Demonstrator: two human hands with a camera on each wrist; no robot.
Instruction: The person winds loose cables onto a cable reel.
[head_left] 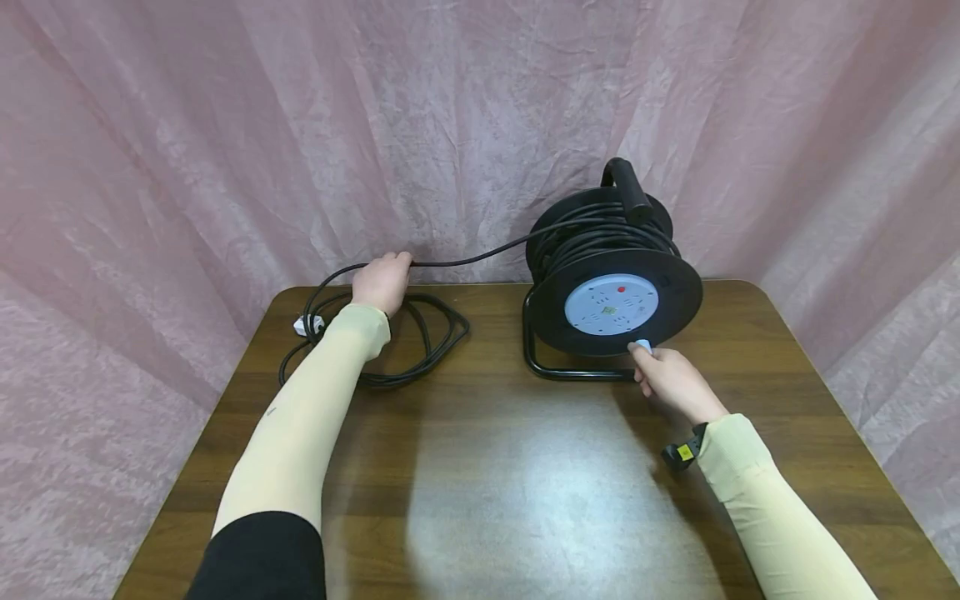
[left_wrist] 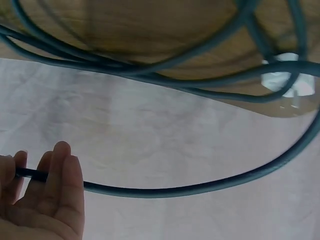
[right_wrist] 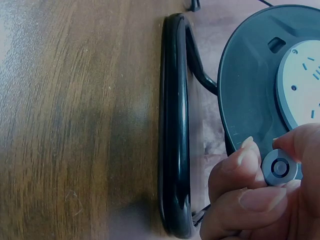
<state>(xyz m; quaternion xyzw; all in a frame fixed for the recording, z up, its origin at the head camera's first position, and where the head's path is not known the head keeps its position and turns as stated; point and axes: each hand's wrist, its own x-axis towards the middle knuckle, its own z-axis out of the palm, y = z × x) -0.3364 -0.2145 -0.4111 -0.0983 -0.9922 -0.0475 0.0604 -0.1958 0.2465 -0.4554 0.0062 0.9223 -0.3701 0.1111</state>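
A black cable reel stands at the back right of the table, with black cord wound on its drum and a pale socket panel on its front. My right hand pinches the small grey knob near the edge of the reel's front disc. From the drum the cable runs left to my left hand, which holds it between thumb and fingers above the table's back edge. Beyond that hand, the loose cable falls into coils on the table.
A white plug lies among the coils at the left. The reel's black tube stand rests on the wooden table. Close behind the table hangs a pink curtain. The reel's carrying handle sticks up on top.
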